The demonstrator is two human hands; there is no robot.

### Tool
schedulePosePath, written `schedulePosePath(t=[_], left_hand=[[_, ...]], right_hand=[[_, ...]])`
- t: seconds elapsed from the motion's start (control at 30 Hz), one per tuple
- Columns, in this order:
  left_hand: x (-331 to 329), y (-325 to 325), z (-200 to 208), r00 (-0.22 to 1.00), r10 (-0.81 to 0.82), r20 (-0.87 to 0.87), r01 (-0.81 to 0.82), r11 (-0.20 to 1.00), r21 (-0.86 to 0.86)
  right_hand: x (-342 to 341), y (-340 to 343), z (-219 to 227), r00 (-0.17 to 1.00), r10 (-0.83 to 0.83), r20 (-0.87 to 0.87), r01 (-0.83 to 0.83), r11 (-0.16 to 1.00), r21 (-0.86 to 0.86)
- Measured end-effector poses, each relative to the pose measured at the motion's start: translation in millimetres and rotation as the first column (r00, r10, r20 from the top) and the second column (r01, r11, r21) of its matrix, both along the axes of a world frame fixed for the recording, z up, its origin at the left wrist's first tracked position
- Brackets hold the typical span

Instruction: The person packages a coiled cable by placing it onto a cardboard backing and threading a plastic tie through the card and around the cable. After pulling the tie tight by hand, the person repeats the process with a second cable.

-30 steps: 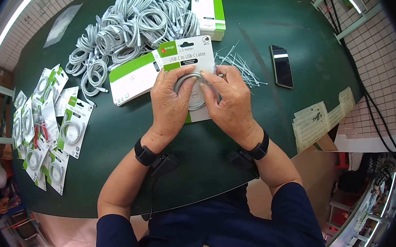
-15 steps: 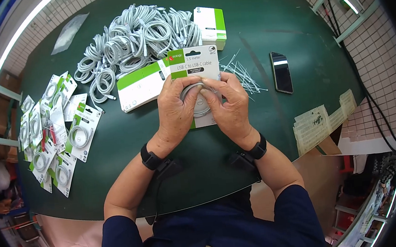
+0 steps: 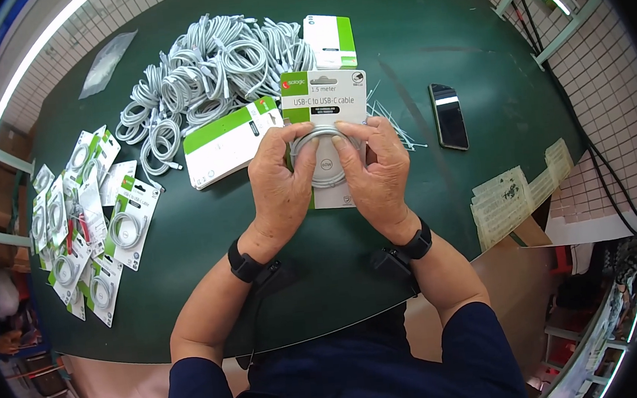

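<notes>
A white and green cable card (image 3: 322, 87) is held upright in front of me, over the table's middle. Against its face lies a coiled light grey USB cable (image 3: 323, 132). My left hand (image 3: 277, 176) pinches the card's left side, its thumb pressing on the coil. On the opposite side my right hand (image 3: 376, 167) grips in the same way, thumb on the coil and forefinger along the top of it. The fingers behind the card are hidden. Nearest behind the left hand is a stack of flat cards (image 3: 227, 146).
A large heap of coiled grey cables (image 3: 220, 67) lies at the back, beside another card stack (image 3: 329, 39). Carded cables (image 3: 130, 223) pile up at left, with red-handled pliers (image 3: 71, 234) among them. White cable ties (image 3: 396, 128), a phone (image 3: 449, 117) and a taped sheet (image 3: 504, 198) lie right.
Both thumbs have moved apart from the coil's middle to its sides, uncovering the card's centre. The card has shifted slightly right in view. The coil now shows as a rounder ring.
</notes>
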State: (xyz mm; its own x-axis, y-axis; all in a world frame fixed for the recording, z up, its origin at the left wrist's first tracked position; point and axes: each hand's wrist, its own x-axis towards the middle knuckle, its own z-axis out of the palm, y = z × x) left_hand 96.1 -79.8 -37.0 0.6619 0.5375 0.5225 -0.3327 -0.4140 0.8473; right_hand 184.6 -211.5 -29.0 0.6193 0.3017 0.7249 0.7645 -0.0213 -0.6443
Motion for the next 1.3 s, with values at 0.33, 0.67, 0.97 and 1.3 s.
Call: schedulePosePath(t=[0.33,0.67,0.97,1.3], left_hand=[[4.4,6.4,-1.3,0.998,-0.015,0.057,0.014,1.000,0.012],[-6.0,-9.8,9.2,0.992,-0.126,-0.005,0.120,0.959,-0.257],[-2.6,-12.0,5.2,0.997,-0.082,0.015,0.083,0.961,-0.262],[-4.7,-8.1,11.4,0.991,-0.112,-0.075,0.102,0.987,-0.128]], right_hand=[[2.4,4.7,0.9,0.999,0.051,0.018,-0.052,0.998,0.027],[7.8,-4.5,6.6,1.000,0.005,-0.006,-0.006,1.000,-0.030],[4.2,-1.1,3.7,0.998,0.016,-0.062,-0.015,1.000,0.013],[7.2,-3.5,3.5,1.000,-0.008,-0.019,0.008,1.000,-0.012]])
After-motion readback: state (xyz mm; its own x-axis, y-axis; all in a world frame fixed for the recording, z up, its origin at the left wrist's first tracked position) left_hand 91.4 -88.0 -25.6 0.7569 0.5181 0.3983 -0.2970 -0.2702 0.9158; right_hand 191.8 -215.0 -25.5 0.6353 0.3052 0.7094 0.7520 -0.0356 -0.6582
